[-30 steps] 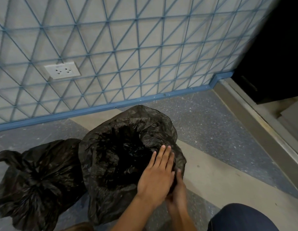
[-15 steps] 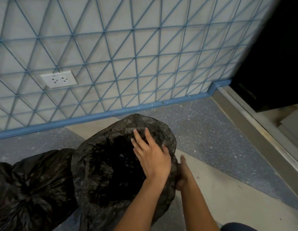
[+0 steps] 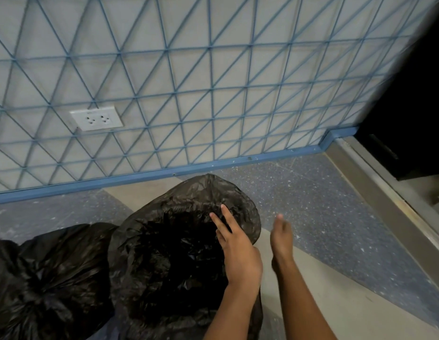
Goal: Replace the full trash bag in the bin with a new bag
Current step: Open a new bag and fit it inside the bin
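The bin is wrapped all over in a new black bag (image 3: 189, 241), its mouth open and dark, so none of the bin's own wall shows. My left hand (image 3: 238, 256) lies flat on the right side of the rim, fingers apart and pointing toward the wall, pressing the plastic without gripping it. My right hand (image 3: 282, 241) hovers just right of the bin, seen edge-on and a little blurred, fingers straight, touching nothing. The full black trash bag (image 3: 46, 285), gathered shut at the top, sits on the floor against the bin's left side.
A wall with a blue triangle pattern and a blue baseboard (image 3: 164, 173) runs close behind the bin, with a white double socket (image 3: 97, 118) on it. A metal threshold (image 3: 385, 200) and a dark doorway (image 3: 415, 106) lie to the right. Grey and beige floor (image 3: 324, 217) stretches right of the bin.
My right hand has come off the bin's right side and now hangs free in the air. My left hand has stayed on the right rim, its fingers spread a little wider.
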`<control>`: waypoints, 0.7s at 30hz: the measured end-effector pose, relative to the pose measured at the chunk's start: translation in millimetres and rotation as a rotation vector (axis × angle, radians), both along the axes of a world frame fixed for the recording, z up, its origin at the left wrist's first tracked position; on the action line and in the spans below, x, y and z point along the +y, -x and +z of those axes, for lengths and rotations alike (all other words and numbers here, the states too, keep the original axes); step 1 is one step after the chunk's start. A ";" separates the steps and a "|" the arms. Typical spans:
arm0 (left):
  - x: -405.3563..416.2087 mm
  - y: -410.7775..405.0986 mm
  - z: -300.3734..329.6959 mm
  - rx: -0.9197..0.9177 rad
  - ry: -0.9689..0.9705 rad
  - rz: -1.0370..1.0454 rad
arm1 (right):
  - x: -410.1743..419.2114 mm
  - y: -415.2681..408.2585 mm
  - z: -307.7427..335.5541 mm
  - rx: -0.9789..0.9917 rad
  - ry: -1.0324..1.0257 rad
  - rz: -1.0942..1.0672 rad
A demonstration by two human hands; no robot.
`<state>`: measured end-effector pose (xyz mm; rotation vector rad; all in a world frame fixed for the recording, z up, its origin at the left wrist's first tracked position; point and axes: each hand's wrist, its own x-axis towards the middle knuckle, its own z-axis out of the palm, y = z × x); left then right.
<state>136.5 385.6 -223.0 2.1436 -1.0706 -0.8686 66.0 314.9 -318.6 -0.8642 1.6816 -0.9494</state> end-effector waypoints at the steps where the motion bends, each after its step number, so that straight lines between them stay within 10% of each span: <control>1: -0.1 0.2 0.6 0.001 0.007 -0.001 | -12.2 -2.4 16.7 -0.106 0.027 0.048; 5: 0.3 3.1 -2.8 0.016 0.006 0.008 | -35.2 -37.6 47.5 -0.242 -0.026 0.587; 17: 3.7 -6.4 -0.7 0.049 -0.024 0.034 | -71.6 -67.2 43.8 0.137 -0.153 0.796; 21: 14.4 -41.8 5.3 -0.473 0.286 0.069 | -96.5 -88.4 72.6 0.047 0.023 0.723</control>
